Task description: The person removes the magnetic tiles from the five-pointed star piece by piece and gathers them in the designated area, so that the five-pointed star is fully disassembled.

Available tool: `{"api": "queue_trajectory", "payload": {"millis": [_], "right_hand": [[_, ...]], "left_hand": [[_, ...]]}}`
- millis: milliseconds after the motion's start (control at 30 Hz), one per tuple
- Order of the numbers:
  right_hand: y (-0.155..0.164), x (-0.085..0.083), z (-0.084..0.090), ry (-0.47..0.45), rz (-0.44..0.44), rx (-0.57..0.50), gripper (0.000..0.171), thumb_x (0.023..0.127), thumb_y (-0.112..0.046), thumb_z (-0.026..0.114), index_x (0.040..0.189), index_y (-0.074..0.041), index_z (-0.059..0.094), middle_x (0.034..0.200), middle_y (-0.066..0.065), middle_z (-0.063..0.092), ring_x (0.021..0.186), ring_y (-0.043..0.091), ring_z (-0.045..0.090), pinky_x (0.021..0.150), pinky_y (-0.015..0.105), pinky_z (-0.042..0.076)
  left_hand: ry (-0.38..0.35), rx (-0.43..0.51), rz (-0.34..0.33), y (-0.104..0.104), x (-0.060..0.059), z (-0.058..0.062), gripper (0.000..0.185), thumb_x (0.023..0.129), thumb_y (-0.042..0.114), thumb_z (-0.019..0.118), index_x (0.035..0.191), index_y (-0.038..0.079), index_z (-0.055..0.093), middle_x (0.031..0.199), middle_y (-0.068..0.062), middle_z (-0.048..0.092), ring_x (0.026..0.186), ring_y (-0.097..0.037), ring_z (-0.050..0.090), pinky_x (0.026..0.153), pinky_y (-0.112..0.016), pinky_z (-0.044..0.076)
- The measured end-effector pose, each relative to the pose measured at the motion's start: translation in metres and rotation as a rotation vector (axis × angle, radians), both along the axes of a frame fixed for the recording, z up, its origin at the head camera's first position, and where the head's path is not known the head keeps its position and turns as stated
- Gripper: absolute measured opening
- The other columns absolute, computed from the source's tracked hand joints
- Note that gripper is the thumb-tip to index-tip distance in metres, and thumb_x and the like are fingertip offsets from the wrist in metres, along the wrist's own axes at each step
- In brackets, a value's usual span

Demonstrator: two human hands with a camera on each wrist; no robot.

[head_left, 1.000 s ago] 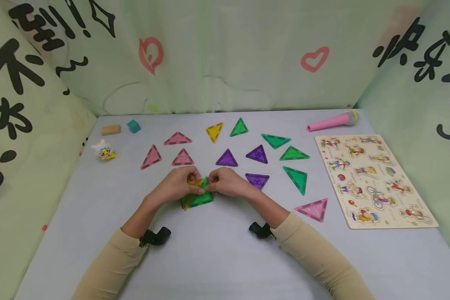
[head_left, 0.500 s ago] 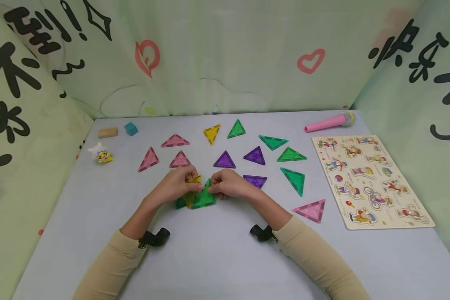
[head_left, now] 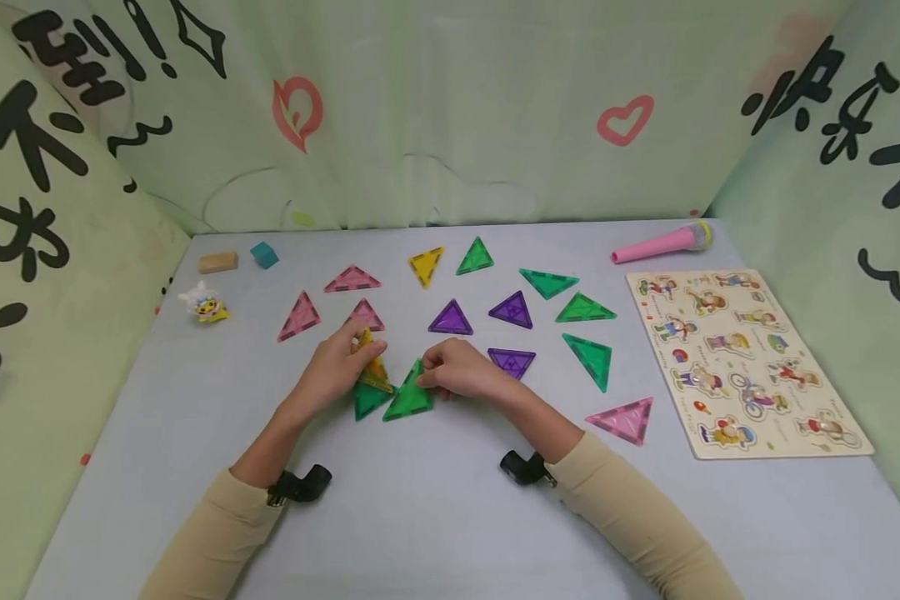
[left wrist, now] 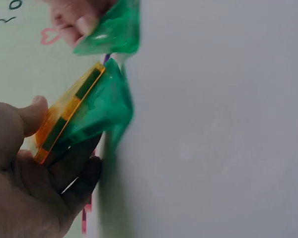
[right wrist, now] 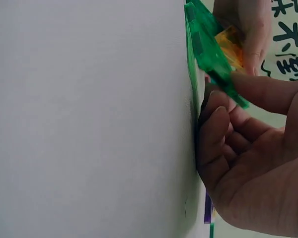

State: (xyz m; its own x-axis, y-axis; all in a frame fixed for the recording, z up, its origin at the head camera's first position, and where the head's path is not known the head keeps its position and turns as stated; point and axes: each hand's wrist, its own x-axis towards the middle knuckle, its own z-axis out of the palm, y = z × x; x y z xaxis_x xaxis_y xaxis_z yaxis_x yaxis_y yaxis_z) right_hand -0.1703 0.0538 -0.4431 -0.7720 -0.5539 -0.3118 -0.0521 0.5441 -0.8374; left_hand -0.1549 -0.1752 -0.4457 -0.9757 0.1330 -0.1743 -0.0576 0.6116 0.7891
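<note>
L hand (head_left: pixel 337 367) has tilted the translucent yellow triangle tile (head_left: pixel 372 367) up — pinching it; R hand (head_left: pixel 457 371) still grips green triangle tile (head_left: pixel 407 400).

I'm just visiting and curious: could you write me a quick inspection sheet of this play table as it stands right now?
Surface: pale grey table.
Job's things: left hand holds a tilted yellow triangle tile against a green tile; right hand pinches another green tile.
Clutter: loose pink, purple, green and yellow triangles; pink toy microphone; picture puzzle board; small toy figure; two blocks at the back left.
Grippers: both hands are gripping tiles.
Cables: nothing seen.
Surroundings: green printed cloth on three sides.
</note>
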Motion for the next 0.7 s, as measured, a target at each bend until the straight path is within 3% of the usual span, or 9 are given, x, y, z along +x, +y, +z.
{"api": "queue_trajectory", "payload": {"millis": [233,400,500,633,700], "right_hand": [[0.002,0.000,0.000,-0.117,-0.025,-0.107,0.030,0.092,-0.017,0.066,0.066,-0.008,0.052,0.061,0.004,0.055,0.055,0.017,0.051,0.053,0.027,0.043],[-0.004,0.002,-0.003,0.001,-0.098,-0.029,0.032,0.091,-0.022,0.067,0.064,-0.011,0.054,0.058,0.000,0.055,0.050,0.013,0.051,0.050,0.025,0.041],[-0.008,0.003,-0.004,0.058,-0.128,0.035,0.033,0.091,-0.022,0.067,0.063,-0.012,0.054,0.057,0.000,0.056,0.048,0.012,0.052,0.048,0.024,0.040],[-0.011,0.003,-0.004,0.071,-0.145,0.084,0.033,0.090,-0.021,0.067,0.061,-0.012,0.055,0.056,0.000,0.056,0.046,0.013,0.051,0.046,0.024,0.038],[-0.012,0.003,-0.003,0.076,-0.140,0.099,0.033,0.090,-0.022,0.068,0.061,-0.013,0.054,0.054,0.000,0.054,0.046,0.012,0.049,0.047,0.024,0.036]], "left_hand": [[0.053,0.002,0.003,0.010,0.003,-0.003,0.036,0.100,0.046,0.055,0.103,0.011,0.045,0.074,-0.002,0.037,0.067,-0.019,0.044,0.057,-0.029,0.032],[0.059,0.023,-0.016,0.015,0.002,-0.004,0.036,0.100,0.046,0.054,0.104,0.011,0.048,0.076,-0.003,0.042,0.067,-0.017,0.043,0.058,-0.029,0.033],[0.071,0.043,0.001,0.014,0.001,-0.004,0.034,0.100,0.046,0.055,0.102,0.012,0.051,0.080,-0.002,0.054,0.072,-0.017,0.048,0.061,-0.030,0.036],[0.090,0.059,0.042,0.005,0.001,-0.003,0.035,0.097,0.044,0.061,0.093,0.011,0.052,0.082,-0.004,0.052,0.079,-0.019,0.048,0.065,-0.031,0.036],[0.094,0.050,0.063,-0.003,0.001,-0.002,0.038,0.095,0.044,0.064,0.088,0.010,0.050,0.081,-0.007,0.042,0.079,-0.022,0.044,0.064,-0.031,0.035]]}}
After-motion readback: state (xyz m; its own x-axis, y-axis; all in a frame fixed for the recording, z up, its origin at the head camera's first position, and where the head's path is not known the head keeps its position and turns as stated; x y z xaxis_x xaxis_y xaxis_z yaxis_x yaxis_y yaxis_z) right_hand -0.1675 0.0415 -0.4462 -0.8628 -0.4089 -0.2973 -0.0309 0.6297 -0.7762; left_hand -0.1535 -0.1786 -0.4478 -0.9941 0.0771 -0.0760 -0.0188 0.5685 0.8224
